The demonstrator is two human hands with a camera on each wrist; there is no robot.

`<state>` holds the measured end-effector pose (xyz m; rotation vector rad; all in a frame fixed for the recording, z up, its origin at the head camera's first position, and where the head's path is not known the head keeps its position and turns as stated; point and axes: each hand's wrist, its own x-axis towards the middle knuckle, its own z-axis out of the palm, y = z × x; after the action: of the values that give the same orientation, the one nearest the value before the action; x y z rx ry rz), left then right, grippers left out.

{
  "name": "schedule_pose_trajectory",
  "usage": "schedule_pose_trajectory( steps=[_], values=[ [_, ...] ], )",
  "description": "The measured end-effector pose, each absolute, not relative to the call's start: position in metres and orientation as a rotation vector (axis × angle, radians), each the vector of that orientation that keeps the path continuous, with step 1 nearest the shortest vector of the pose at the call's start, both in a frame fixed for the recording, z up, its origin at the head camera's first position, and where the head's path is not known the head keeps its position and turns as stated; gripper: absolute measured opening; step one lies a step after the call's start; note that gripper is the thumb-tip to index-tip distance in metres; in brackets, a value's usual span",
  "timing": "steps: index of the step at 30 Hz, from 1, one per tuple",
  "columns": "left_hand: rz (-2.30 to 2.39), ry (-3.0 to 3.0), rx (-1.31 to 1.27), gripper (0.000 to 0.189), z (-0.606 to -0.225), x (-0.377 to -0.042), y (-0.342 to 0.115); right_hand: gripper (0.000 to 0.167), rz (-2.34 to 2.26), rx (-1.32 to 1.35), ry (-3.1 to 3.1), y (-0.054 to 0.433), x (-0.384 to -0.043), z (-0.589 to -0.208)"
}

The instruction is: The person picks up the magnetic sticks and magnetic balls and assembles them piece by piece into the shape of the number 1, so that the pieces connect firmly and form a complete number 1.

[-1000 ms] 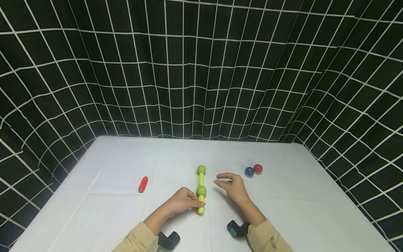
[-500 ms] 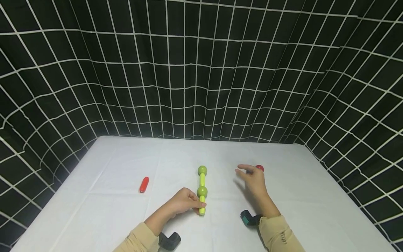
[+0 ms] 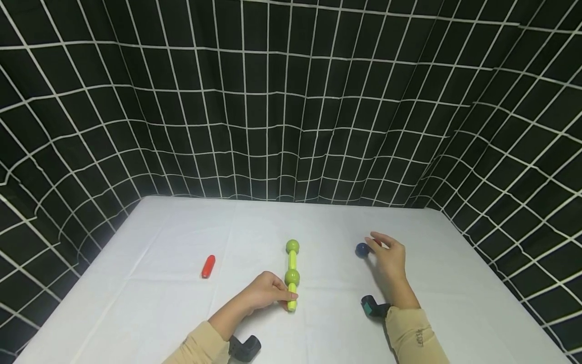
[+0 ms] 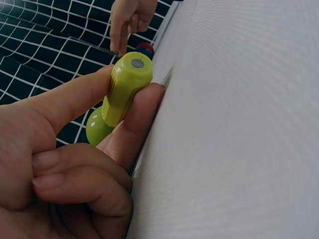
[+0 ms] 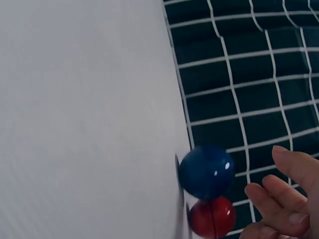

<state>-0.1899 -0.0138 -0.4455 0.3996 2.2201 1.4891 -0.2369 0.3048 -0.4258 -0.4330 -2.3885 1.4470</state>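
Observation:
My left hand [image 3: 265, 290] pinches the near yellow-green magnetic rod [image 4: 119, 94] between thumb and finger; a round grey metal disc shows in its end. Beyond it a green ball [image 3: 292, 276], a second yellow-green rod [image 3: 292, 260] and another green ball [image 3: 292, 246] continue in a straight line away from me. My right hand [image 3: 391, 257] is over at the right, thumb and fingers spread, beside a blue ball [image 5: 207, 172] and a red ball [image 5: 213, 217]. In the right wrist view a gap separates its fingertips from both balls. From the head, fingers cover most of the red ball.
A red rod [image 3: 208, 266] lies on the white-covered table [image 3: 159, 303] left of the chain. Black wrist devices [image 3: 244, 349] sit below both sleeves. A black curtain with a white grid [image 3: 273, 126] stands behind the table and along its sides.
My right hand has moved right and away from me, from beside the rod chain to the blue and red balls. My left hand stays on its rod.

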Motion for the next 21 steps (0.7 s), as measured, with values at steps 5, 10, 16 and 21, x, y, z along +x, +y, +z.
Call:
schedule_pose_trajectory(
  steps=[5, 10, 16, 21],
  values=[
    [1.492, 2.214, 0.400, 0.027, -0.447, -0.190, -0.014, 0.043, 1.474, -0.501, -2.359, 0.318, -0.242, -0.430],
    [1.501, 2.205, 0.386, 0.027, -0.446, -0.188, -0.013, 0.043, 1.430, -0.533, -2.373, 0.327, -0.246, -0.435],
    [1.499, 2.203, 0.370, 0.026, -0.446, -0.189, -0.013, 0.044, 1.410, -0.605, -2.410, 0.327, -0.247, -0.440],
    [1.495, 2.209, 0.370, 0.027, -0.445, -0.191, -0.013, 0.047, 1.433, -0.635, -2.418, 0.326, -0.247, -0.443]
  ],
)
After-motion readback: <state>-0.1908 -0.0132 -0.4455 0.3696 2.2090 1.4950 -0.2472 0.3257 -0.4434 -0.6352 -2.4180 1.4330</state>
